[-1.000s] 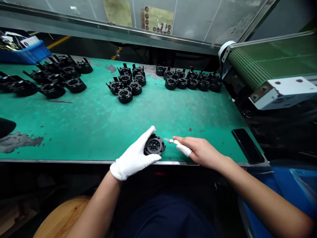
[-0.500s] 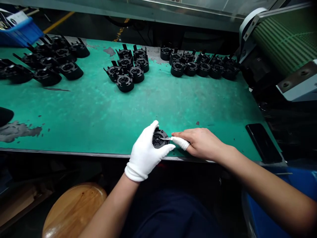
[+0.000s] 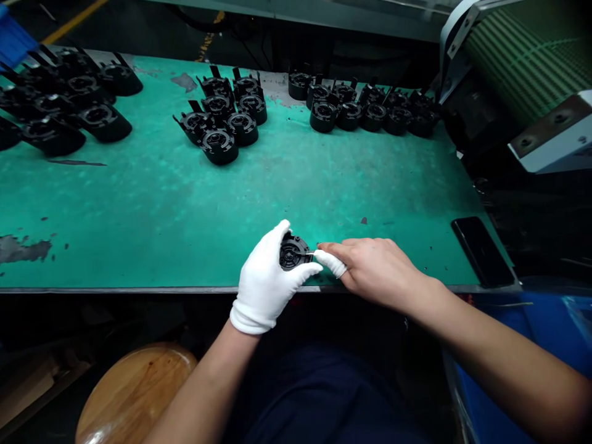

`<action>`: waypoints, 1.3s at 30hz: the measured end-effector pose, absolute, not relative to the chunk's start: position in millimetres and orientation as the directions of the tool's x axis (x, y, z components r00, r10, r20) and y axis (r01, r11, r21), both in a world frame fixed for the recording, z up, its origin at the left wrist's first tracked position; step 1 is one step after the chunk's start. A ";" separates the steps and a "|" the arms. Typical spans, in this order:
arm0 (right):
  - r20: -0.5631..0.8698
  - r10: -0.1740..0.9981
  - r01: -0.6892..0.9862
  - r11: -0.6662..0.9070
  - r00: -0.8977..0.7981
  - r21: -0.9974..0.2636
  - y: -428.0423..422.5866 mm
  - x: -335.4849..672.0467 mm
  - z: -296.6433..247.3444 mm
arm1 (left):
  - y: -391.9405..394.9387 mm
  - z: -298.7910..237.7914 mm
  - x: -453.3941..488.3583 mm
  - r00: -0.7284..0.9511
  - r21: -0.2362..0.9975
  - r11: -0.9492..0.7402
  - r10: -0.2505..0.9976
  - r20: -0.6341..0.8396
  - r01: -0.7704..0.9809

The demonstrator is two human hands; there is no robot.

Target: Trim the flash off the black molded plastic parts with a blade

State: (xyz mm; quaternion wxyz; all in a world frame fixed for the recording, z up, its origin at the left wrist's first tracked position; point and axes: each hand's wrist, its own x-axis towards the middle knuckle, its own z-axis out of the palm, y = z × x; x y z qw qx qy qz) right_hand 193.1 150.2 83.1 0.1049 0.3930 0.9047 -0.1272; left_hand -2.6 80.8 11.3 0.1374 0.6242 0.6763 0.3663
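In a white glove, my left hand (image 3: 266,280) is wrapped round the rim of a round black plastic part (image 3: 290,254). The part's ringed face is turned up, close to the table's front edge. My right hand (image 3: 377,268) is bare apart from a white cover on the thumb. Between thumb and forefinger it pinches a small thin metal blade (image 3: 309,253), whose tip reaches over the face of the part. The blade's other end is hidden in the fingers.
Black cylindrical housings stand in groups at the left (image 3: 104,120), centre (image 3: 219,147) and back right (image 3: 324,116) of the green table (image 3: 277,185). A phone (image 3: 483,250) lies at the right edge. A green conveyor belt (image 3: 531,61), a wooden stool (image 3: 136,388) and a blue bin (image 3: 522,327) surround it.
The view has shifted, so the table and housings sit a little further left and higher. Both hands keep their holds; the blade shows less and looks darker than before.
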 end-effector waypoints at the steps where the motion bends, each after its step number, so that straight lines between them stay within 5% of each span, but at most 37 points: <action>1: -0.282 0.698 0.747 0.651 -0.659 -0.135 147.8 193.2 83.0 | 80.9 10.7 -2.7 -0.184 0.663 -0.049 0.943 0.276 0.747; 12: -0.242 0.638 0.681 0.706 -0.731 -0.195 169.0 197.2 82.4 | 82.4 10.0 -3.6 -0.163 0.685 -0.082 0.944 0.286 0.724; 33: -0.287 0.780 0.830 0.537 -0.556 -0.149 132.4 193.3 75.7 | 82.3 4.9 -2.0 -0.168 0.619 -0.100 0.918 0.360 0.779; 39: -0.176 0.782 0.773 0.505 -0.598 -0.384 134.5 204.8 70.2 | 82.4 7.9 -3.5 -0.154 0.654 -0.105 0.933 0.326 0.749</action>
